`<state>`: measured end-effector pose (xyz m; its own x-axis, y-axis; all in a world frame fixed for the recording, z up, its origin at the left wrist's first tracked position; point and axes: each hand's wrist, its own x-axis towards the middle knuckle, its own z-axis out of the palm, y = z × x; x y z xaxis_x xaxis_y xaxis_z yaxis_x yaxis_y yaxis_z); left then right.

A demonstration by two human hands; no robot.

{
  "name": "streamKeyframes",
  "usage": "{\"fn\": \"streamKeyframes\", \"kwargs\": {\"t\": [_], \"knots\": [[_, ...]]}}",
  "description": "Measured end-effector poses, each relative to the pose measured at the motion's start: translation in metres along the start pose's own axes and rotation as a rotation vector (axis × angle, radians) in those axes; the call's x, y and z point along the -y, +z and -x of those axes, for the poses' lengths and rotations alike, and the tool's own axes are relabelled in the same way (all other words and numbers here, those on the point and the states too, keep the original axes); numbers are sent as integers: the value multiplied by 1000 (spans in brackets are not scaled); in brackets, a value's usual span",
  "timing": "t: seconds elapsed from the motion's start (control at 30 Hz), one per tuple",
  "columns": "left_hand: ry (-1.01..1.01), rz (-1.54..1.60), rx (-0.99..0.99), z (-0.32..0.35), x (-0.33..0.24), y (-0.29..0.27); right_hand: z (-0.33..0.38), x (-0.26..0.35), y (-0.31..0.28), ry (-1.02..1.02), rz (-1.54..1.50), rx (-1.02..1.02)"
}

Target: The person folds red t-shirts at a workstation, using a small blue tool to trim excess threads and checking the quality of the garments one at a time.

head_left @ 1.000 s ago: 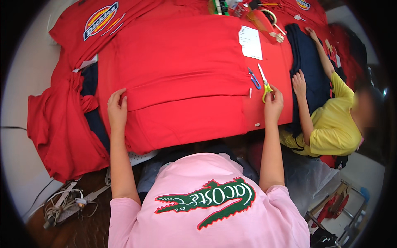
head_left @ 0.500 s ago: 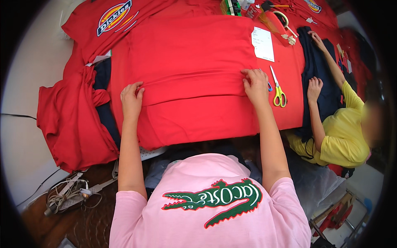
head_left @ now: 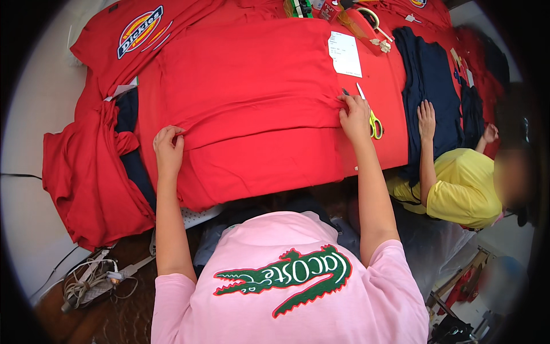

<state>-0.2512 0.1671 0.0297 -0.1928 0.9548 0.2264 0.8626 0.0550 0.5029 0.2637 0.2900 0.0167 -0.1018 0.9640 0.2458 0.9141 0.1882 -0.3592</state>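
A large red garment (head_left: 252, 86) lies spread flat on the table with a fold running across its middle. My left hand (head_left: 169, 148) pinches the left end of that fold. The fold's right end is gripped by my right hand (head_left: 355, 116). Scissors with yellow-green handles (head_left: 374, 123) lie on the cloth just right of my right hand, blades pointing away from me. A white paper slip (head_left: 345, 53) rests on the red cloth farther back.
More red garments (head_left: 86, 172) hang off the table's left side, one with an oval badge (head_left: 137, 31). A co-worker in a yellow shirt (head_left: 464, 186) sits at the right, one hand (head_left: 427, 116) on a navy garment (head_left: 429, 74). Cables (head_left: 91, 275) lie on the floor at lower left.
My right hand has left the scissors on the cloth and moved left onto the fold. Both hands now hold the fold's ends.
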Motion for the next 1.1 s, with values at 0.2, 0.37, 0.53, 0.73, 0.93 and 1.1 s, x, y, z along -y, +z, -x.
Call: {"fn": "streamKeyframes", "kwargs": {"t": [0.2,0.37,0.53,0.73,0.93,1.1], "knots": [[76,-53,6,1,-13,-4,-2,-7,-12,83,-235,32],[165,-94,-84,18,-16,-18,25,-2,-39,33,-466,8],[142,-93,-93,91,-28,-48,87,-21,-60,-98,-349,58],[-105,-132,-96,183,-22,-43,126,6,-53,-77,-73,31],[-204,-38,-145,193,-25,-36,107,113,-29,-273,-373,231],[-231,33,-195,191,-32,-26,107,145,-2,-472,-325,359]]}}
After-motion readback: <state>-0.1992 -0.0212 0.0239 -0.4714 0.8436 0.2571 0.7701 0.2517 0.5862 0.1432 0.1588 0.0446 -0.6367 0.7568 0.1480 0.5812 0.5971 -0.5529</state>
